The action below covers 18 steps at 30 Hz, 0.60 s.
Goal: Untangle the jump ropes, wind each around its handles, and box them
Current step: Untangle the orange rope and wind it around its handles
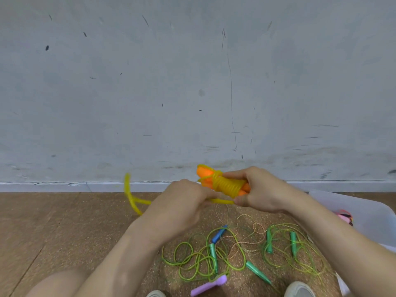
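Fingers (237, 174) of the right hand (260, 189) curl over the top of the orange handles (204, 173), with the thumb underneath. They grip the pair in the air just right of the frame's centre, in front of the foot of the grey wall (192, 82). The yellow rope (227, 185) is wound in tight coils around the two handles, which lie side by side and stick out of the coils toward the upper left.

The left hand (184, 203) is just left of the bundle and a little lower. Its fingers are curled in, pinching a straight strand of the same yellow rope that runs under the bundle to the right thumb. Beyond the left hand the loose tail (131, 195) of the rope loops through the air at centre left, blurred.

On the cork floor (64, 232) at lower centre lies a tangle of green ropes (201, 261) with teal handles (257, 272). Mixed in are a blue handle (218, 233) and a thin pinkish braided cord (240, 243). A purple handle (209, 285) lies at the bottom edge.

At the right edge a translucent white box (368, 219) stands on the floor with something pink (345, 217) inside; what it is cannot be made out. The toe of a light shoe (299, 289) shows at the lower right.
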Motion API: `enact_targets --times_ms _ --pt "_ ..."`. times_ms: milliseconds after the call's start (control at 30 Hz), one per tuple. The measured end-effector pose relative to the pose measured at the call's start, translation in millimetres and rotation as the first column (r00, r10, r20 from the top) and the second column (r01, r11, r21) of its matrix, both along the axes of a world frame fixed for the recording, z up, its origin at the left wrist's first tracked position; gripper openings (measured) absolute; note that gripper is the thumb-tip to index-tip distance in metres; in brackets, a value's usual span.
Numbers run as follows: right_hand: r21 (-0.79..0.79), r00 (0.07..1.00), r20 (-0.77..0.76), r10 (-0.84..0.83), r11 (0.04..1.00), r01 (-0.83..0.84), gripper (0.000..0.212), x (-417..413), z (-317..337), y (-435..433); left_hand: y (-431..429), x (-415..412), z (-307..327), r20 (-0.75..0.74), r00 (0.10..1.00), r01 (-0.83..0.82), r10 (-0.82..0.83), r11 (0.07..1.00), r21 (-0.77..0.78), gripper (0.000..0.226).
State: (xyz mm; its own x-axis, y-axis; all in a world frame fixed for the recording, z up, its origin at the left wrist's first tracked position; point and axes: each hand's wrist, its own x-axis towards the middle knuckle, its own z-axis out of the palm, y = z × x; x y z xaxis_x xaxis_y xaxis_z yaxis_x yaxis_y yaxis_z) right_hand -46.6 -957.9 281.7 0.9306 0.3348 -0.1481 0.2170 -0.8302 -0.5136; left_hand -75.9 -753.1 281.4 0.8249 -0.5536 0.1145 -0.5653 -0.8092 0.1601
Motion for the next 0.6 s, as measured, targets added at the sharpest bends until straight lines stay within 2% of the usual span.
enact_targets --times_ms 100,167,267,333,367,433,500,600 --pt "-0.156 0.991 0.023 0.134 0.979 -0.129 0.073 -7.8 3.3 2.7 3.7 5.1 0.5 0.06 0.998 -0.02 0.014 0.993 0.116 0.026" --pt "-0.195 0.968 0.019 0.25 0.951 -0.241 0.07 -11.6 3.7 2.6 5.6 8.3 -2.4 0.084 0.996 -0.005 -0.003 0.995 0.1 0.028" --pt "-0.241 0.927 0.032 0.373 0.903 -0.355 0.068 -12.8 7.3 0.2 7.2 9.3 -11.3 0.103 0.993 0.071 -0.063 0.995 -0.074 0.037" --pt "-0.274 0.912 0.033 0.41 0.881 -0.386 0.069 -14.3 12.0 -2.2 5.3 7.6 -16.1 0.098 0.994 0.058 -0.041 0.982 -0.178 0.029" --pt "-0.283 0.901 0.031 0.432 0.869 -0.407 0.069 -16.0 15.3 -3.4 5.3 8.1 -18.9 0.065 0.998 0.027 -0.013 0.974 -0.225 0.026" --pt "-0.301 0.873 0.03 0.487 0.837 -0.457 0.069 -21.3 21.1 -4.2 4.9 8.1 -20.2 -0.086 0.996 -0.062 0.034 0.937 -0.344 0.035" --pt "-0.308 0.856 0.034 0.516 0.82 -0.482 0.07 -27.8 25.7 -2.8 5.1 7.9 -19.0 -0.279 0.96 -0.094 -0.026 0.908 -0.407 0.043" --pt "-0.256 0.852 0.059 0.52 0.833 -0.491 0.06 -29.2 26.7 -5.7 -0.1 5.1 -17.5 -0.545 0.817 -0.072 -0.189 0.904 -0.421 0.038"
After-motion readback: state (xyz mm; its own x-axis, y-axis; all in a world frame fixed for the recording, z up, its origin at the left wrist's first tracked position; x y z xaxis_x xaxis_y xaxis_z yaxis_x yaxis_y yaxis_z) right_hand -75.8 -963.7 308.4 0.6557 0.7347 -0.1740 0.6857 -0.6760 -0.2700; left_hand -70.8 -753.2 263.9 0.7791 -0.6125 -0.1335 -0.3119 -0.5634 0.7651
